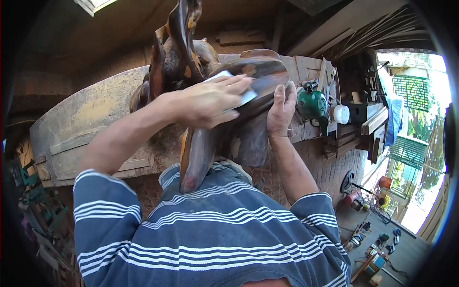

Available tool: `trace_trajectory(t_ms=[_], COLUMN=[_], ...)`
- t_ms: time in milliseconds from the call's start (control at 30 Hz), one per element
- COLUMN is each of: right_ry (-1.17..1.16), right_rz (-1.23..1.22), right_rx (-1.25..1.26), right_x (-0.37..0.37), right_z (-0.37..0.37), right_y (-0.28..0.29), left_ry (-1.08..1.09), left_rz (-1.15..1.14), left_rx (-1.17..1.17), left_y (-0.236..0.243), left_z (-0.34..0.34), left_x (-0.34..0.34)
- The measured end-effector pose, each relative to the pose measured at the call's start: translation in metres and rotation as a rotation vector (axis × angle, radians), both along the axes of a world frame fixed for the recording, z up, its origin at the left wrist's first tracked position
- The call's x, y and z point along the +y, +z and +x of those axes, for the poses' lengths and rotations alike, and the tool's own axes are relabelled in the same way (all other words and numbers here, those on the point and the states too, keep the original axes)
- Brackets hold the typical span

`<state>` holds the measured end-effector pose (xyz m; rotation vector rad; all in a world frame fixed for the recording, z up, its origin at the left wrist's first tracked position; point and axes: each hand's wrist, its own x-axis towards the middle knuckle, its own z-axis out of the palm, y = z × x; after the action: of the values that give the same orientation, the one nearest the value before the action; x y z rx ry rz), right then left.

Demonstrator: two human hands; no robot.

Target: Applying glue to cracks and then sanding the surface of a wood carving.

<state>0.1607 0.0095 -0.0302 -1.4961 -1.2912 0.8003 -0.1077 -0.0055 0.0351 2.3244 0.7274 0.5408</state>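
Observation:
A large dark brown wood carving [265, 76] with twisting, polished limbs rests on the workbench, one limb reaching toward my striped shirt. My left hand [213, 101] presses a white sheet [247, 97], which looks like sandpaper, flat on the carving's broad smooth face. The fingers lie over the sheet, slightly blurred, and its underside is hidden. At the right edge of the same face, my right hand [281, 112] grips the carving with the thumb up; some of its fingers are out of sight behind the wood.
The dusty wooden workbench [91, 112] curves across behind the carving. Just right of my right hand stand a green power tool [311, 103] and a white round container [341, 115]. Stacked boards [375, 119] lie farther right. Tools and cords are scattered on the floor at lower right.

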Motion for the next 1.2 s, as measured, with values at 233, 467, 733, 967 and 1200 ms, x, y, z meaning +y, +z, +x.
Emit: trace_trajectory(t_ms=[233,467,733,967,1200], right_ry=[0.031,0.045,0.074,0.027,0.021], right_rz=[-0.039,-0.034,0.017,-0.002,0.000], right_rx=[0.094,0.069,0.030,0.013,0.092], right_x=[-0.005,-0.004,0.003,-0.001,-0.001], right_z=[-0.006,-0.006,0.008,-0.008,-0.004], right_y=[0.016,0.011,-0.003,0.011,0.006], left_ry=[0.586,0.370,0.160,0.339,0.322], left_rz=[-0.173,-0.149,-0.148,-0.783,-0.795], left_rx=[-0.082,-0.047,-0.319,-0.560,-0.318], left_y=[0.016,0.000,-0.029,-0.032,-0.018], left_z=[-0.057,-0.039,-0.001,-0.051,-0.044], left_x=[-0.052,-0.082,0.026,-0.010,0.003])
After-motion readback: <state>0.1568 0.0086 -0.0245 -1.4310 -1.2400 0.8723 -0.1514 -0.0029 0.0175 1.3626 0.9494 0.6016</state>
